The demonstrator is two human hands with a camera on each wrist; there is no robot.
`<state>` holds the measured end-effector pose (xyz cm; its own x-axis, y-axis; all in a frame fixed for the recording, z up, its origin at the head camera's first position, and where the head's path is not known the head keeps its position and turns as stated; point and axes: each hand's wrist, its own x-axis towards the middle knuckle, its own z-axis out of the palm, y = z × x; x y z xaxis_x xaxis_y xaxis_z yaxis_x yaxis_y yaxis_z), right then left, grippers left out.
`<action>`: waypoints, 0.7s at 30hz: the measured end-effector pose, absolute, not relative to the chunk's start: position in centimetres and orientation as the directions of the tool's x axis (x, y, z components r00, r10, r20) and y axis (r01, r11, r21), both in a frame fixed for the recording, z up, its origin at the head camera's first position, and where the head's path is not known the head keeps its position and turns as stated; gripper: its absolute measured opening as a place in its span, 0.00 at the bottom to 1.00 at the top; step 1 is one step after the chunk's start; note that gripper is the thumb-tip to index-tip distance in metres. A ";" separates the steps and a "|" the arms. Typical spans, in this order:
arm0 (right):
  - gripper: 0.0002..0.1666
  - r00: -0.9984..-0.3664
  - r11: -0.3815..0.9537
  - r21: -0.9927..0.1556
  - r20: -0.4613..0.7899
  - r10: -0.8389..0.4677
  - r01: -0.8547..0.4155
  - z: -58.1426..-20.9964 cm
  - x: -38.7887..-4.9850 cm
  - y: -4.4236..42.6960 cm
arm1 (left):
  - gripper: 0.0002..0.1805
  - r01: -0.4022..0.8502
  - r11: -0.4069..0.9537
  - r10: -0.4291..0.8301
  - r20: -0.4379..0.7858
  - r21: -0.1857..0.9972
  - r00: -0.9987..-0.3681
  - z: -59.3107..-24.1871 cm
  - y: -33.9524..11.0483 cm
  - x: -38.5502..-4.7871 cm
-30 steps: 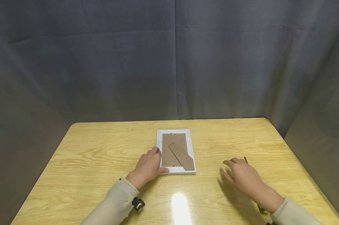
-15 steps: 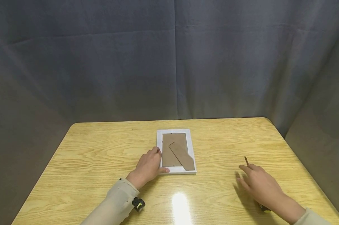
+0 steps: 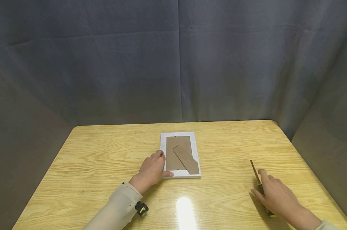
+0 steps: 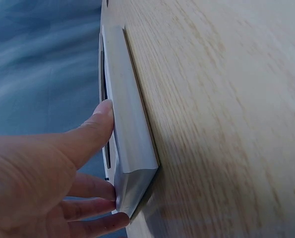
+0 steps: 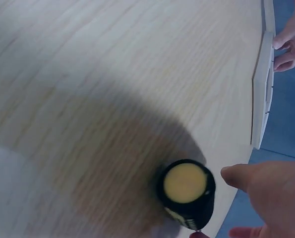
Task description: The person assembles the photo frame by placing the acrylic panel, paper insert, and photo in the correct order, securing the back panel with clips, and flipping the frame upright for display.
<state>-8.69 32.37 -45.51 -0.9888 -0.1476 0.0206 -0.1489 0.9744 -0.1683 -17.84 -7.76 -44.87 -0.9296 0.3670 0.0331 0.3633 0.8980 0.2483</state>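
A white picture frame [image 3: 195,143] lies face down on the wooden table, its brown backing board and slanted stand flap uppermost. My left hand [image 3: 151,167] holds its near left corner, with the thumb along the near edge and the fingers at the left side. In the left wrist view, the thumb and fingertips touch the frame's rim [image 4: 130,114]. At the right, a screwdriver [image 3: 255,173] with a black and yellow handle lies pointing away. My right hand [image 3: 278,195] is over the handle, partly hiding it. The right wrist view shows the thumb apart from the handle's end [image 5: 185,183].
The wooden table [image 3: 110,147] has rounded far corners. Dark grey curtains [image 3: 127,70] hang behind it and along both sides. A small black device [image 3: 141,209] is strapped at the left wrist.
My right hand has moved right and nearer to me, then settled over the screwdriver's handle, uncovering more of the shaft. The left hand and the picture frame have stayed put.
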 end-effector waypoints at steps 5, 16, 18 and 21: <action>0.31 -0.992 0.973 -0.204 -0.040 -0.119 -0.109 -46.0 -8.5 32.9 | 0.40 0.362 0.899 0.367 0.027 0.246 -0.930 -44.9 -7.7 -17.8; 0.21 -0.987 0.976 -0.145 0.023 -0.161 -0.163 -47.2 -8.7 33.6 | 0.40 0.373 0.893 0.375 0.040 0.250 -0.926 -45.0 -7.8 -17.8; 0.20 -0.988 0.977 -0.149 0.004 -0.157 -0.156 -47.1 -8.8 33.6 | 0.40 0.373 0.894 0.376 0.040 0.248 -0.926 -45.0 -7.8 -17.8; 0.15 -0.989 0.977 -0.166 -0.032 -0.144 -0.137 -46.8 -9.0 33.5 | 0.40 0.370 0.897 0.373 0.035 0.242 -0.927 -44.9 -7.8 -17.8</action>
